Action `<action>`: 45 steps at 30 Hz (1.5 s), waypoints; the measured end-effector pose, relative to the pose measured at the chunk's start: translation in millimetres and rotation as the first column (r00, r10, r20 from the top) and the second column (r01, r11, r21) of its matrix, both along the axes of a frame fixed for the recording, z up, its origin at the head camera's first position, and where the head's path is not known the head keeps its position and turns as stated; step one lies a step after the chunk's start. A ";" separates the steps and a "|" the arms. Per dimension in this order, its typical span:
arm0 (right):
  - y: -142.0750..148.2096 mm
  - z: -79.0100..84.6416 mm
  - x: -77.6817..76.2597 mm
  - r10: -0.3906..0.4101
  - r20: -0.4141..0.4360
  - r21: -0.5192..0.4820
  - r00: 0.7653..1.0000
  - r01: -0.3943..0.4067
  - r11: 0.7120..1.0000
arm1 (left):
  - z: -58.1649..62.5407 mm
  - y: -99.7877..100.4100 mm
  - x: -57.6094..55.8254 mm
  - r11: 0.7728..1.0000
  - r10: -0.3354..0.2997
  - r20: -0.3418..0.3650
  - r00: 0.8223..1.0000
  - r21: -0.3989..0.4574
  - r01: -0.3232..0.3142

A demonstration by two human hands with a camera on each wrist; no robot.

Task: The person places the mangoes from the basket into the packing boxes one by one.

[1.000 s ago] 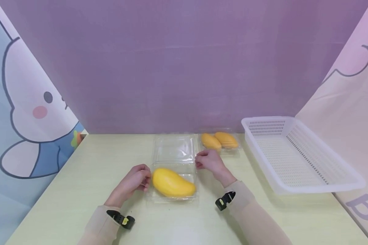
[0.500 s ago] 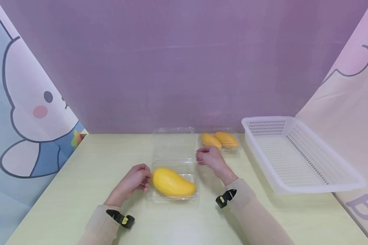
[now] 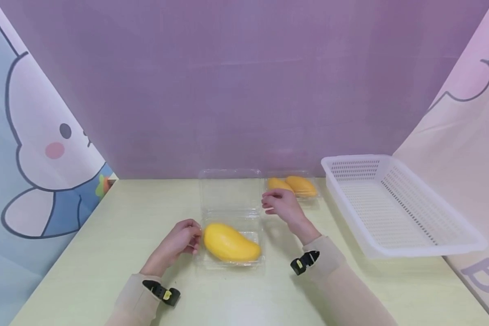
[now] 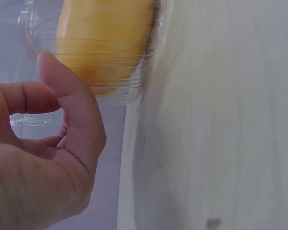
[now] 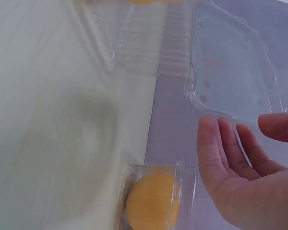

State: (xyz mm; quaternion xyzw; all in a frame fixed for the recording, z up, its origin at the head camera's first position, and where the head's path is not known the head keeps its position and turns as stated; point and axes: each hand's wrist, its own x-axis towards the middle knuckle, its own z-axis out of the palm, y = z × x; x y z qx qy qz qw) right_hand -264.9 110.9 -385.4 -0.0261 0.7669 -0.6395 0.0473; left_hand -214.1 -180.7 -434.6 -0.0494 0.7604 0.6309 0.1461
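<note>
A clear plastic clamshell box (image 3: pixel 209 265) sits in the middle of the table, with a large yellow mango (image 3: pixel 230 244) in its base. Its hinged lid (image 3: pixel 230 190) stands raised at the back. My left hand (image 3: pixel 179 240) pinches the left rim of the base with thumb and finger; the left wrist view shows the thumb at the ribbed wall beside the mango. Near the lid's right edge is my right hand (image 3: pixel 283 208). In the right wrist view its fingers are loosely bent and the thumb stands apart from them; whether the fingertips touch the lid, I cannot tell.
Behind my right hand, a second clear box (image 3: pixel 318 194) holds two smaller orange-yellow mangoes (image 3: pixel 300 186). A white perforated plastic basket (image 3: pixel 352 213) stands on the right side of the table. A purple cloth wall (image 3: pixel 236 90) rises behind the table's far edge.
The lid of the middle box has swung up from lying back. My right hand has risen slightly and moved a little away, its fingers spreading. The left hand stays at the rim.
</note>
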 end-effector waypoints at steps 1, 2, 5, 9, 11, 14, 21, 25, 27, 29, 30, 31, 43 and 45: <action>0.7 0.9 0.3 0.005 0.000 0.001 1.000 -0.005 1.000 | -0.5 0.2 0.2 1.000 0.001 0.001 1.000 0.003 -0.001; 1.2 2.3 0.9 0.012 0.000 0.000 1.000 -0.012 1.000 | -0.7 0.5 0.3 1.000 0.005 0.000 1.000 0.004 -0.005; 2.7 6.2 2.2 0.024 -0.002 -0.002 1.000 -0.024 1.000 | -0.1 1.1 1.1 1.000 0.013 -0.004 1.000 0.001 -0.013; 4.4 11.7 4.5 0.026 -0.001 -0.002 1.000 -0.026 1.000 | 1.8 1.7 1.7 1.000 0.017 -0.006 1.000 0.005 -0.017; 5.3 13.3 5.9 0.025 -0.001 -0.007 1.000 -0.025 1.000 | 2.4 1.9 1.5 1.000 0.014 -0.007 1.000 0.011 -0.013; 6.8 13.8 8.1 0.029 -0.004 -0.012 1.000 -0.029 1.000 | 2.6 2.3 1.3 1.000 0.009 -0.008 1.000 0.020 -0.009; 9.4 10.0 13.2 0.035 0.001 0.003 0.999 -0.035 0.999 | 3.5 2.8 1.3 1.000 0.008 -0.014 1.000 0.017 -0.008; 10.8 8.5 15.9 0.027 0.010 0.012 1.000 -0.027 1.000 | 2.3 3.0 0.3 1.000 0.011 -0.015 1.000 0.015 -0.011; 11.8 6.1 17.2 0.026 0.017 0.017 1.000 -0.026 1.000 | 1.4 3.3 0.1 1.000 0.014 -0.012 1.000 0.019 -0.014; 12.3 4.0 18.8 0.024 0.031 0.017 0.999 -0.025 1.000 | 0.1 2.9 -0.1 1.000 0.017 -0.009 1.000 0.023 -0.017; 12.5 2.6 19.6 0.024 0.035 0.015 0.999 -0.025 1.000 | -0.2 2.7 -0.1 1.000 0.011 -0.011 1.000 0.024 -0.011; 12.6 1.6 20.4 0.028 0.042 0.017 0.999 -0.029 0.999 | -0.6 2.4 -0.2 1.000 0.011 -0.009 1.000 0.028 -0.011; 15.0 -11.8 27.7 0.087 0.233 -0.054 0.969 -0.076 0.996 | 0.9 0.0 -0.9 0.994 0.017 0.033 0.999 0.109 -0.021; 15.7 -13.8 29.0 0.100 0.257 -0.067 0.961 -0.085 0.994 | 1.2 -0.8 -1.5 0.990 0.027 0.054 0.998 0.136 -0.034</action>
